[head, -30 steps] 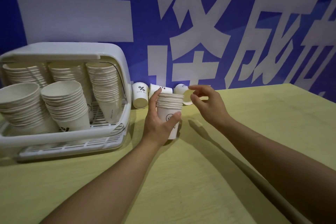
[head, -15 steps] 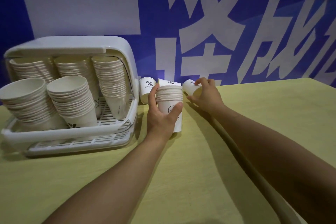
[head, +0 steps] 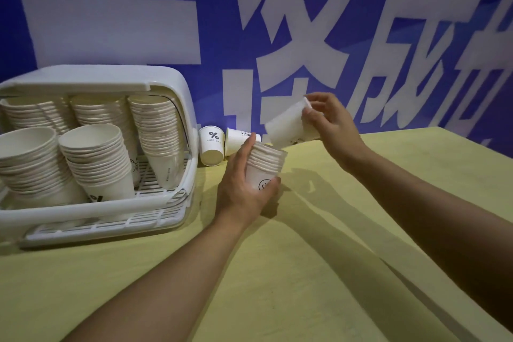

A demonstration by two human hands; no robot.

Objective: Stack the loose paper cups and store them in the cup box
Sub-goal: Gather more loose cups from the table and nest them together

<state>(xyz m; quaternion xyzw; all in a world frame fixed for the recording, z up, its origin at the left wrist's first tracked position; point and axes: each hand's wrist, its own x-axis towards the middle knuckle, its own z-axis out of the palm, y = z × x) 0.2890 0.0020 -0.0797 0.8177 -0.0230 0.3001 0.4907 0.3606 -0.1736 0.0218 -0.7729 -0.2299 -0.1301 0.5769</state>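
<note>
Head view, centre of the frame: my left hand (head: 241, 189) grips a short stack of nested paper cups (head: 265, 168), fingers and thumb curled round its lower part; the stack stands upright with its open rims upward, and a small smiley-face print shows on the bottom cup. Just above and to the right, my right hand (head: 331, 125) holds a single paper cup (head: 290, 128) by its rim end, fingers wrapped over it; the cup is tilted, its base pointing down-left toward the top of the stack and close to it, though I cannot tell whether they touch.

Behind the stack, at the foot of the wall, two loose cups rest on the yellow-green table (head: 305, 272). The left one (head: 211, 144) is tilted with its rim downward and bears a "%" mark over the words "NICE DAY"; the right one (head: 240, 140) carries a dark print that I cannot read, partly hidden by my left thumb.

Left of the frame: the white plastic cup box (head: 169, 86), lid raised, holds several leaning stacks of cups (head: 97, 158) on a slatted tray.

Background: a blue banner (head: 222, 22) with large white characters, cropped and not legible as whole words.
</note>
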